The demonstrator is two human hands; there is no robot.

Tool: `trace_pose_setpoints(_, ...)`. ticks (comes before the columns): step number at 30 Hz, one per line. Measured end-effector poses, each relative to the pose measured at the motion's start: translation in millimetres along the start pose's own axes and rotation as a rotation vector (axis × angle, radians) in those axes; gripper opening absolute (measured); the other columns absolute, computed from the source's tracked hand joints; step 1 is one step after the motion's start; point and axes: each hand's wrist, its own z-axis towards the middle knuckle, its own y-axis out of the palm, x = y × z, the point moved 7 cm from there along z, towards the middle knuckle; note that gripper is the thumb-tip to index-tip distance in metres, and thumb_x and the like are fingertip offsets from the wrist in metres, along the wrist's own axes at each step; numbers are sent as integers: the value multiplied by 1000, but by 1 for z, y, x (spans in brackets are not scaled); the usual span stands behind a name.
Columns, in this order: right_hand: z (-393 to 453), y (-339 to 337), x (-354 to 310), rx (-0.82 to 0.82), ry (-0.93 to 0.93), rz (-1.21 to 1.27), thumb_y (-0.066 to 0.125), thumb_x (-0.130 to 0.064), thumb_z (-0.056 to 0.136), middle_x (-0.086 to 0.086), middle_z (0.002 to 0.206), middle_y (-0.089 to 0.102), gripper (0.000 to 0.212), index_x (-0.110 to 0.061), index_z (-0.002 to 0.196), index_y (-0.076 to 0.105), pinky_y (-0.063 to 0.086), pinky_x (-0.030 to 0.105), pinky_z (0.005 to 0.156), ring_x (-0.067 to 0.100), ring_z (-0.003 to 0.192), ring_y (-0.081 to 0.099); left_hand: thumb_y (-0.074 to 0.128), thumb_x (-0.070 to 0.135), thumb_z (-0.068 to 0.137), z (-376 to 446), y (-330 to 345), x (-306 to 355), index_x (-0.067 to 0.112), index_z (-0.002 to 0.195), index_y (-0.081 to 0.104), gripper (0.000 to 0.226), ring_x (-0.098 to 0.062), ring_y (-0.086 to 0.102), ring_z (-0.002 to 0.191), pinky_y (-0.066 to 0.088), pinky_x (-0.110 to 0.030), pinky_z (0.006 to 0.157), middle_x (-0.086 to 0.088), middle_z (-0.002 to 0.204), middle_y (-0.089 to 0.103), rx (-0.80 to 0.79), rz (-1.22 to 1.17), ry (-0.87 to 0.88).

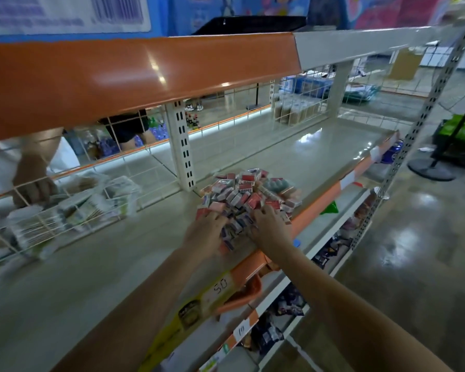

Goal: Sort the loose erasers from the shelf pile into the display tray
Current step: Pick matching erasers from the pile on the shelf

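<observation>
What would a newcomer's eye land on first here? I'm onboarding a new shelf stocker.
First, the pile of erasers, red and white packets heaped near the front edge of the grey shelf, with the left hand and right hand pressed into its near side. Next, the glossy orange shelf edge overhead, and another person's hand behind the wire grid at left.

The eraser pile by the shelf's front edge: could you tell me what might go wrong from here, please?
1. The eraser pile sits against the shelf's orange front lip; both hands, the left hand and the right hand, press its near side, so loose erasers could spill over.
2. No display tray can be made out here, so scooped erasers may drop.
</observation>
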Motion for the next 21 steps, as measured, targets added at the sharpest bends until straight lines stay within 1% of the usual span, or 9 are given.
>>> trace_pose_setpoints(4,0,4,1,19,15,6,52,-28,93,11,127,43,38,-12,128,47,43,34,91,26,112,48,50,10,90,-2,-2,2,19,132,45,43,-18,33,130,42,-32,93,1,138,42,53,30,22)
trace_pose_setpoints(8,-2,5,1,78,27,2,48,-22,96,13,130,44,40,-15,134,41,40,32,96,27,118,44,51,13,89,-5,-2,-1,17,120,50,31,-18,36,126,42,-32,90,1,132,46,72,32,7)
trace_pose_setpoints(11,-5,8,0,99,17,-4,42,-19,98,13,131,48,35,-12,132,42,38,33,100,28,122,42,51,15,90,-9,-3,-1,17,119,49,29,-19,39,123,41,-31,86,1,130,47,62,20,-12)
trace_pose_setpoints(13,-7,6,1,121,30,24,42,-18,98,12,128,50,32,-12,128,45,38,33,99,28,121,43,52,17,90,-11,-4,0,17,118,49,28,-19,40,122,41,-31,85,0,129,47,71,14,-10)
trace_pose_setpoints(18,-10,0,5,158,52,188,51,-20,93,11,120,56,30,-10,122,53,39,35,95,27,115,46,56,22,90,-13,0,-7,18,118,51,29,-19,44,118,43,-32,86,-1,124,50,79,-51,-32)
trace_pose_setpoints(21,-15,-3,13,196,74,311,56,-19,91,9,113,59,27,-8,116,58,42,32,85,24,105,51,58,25,90,-14,3,-12,18,119,54,30,-19,45,115,41,-29,85,-2,121,51,58,-80,-38)
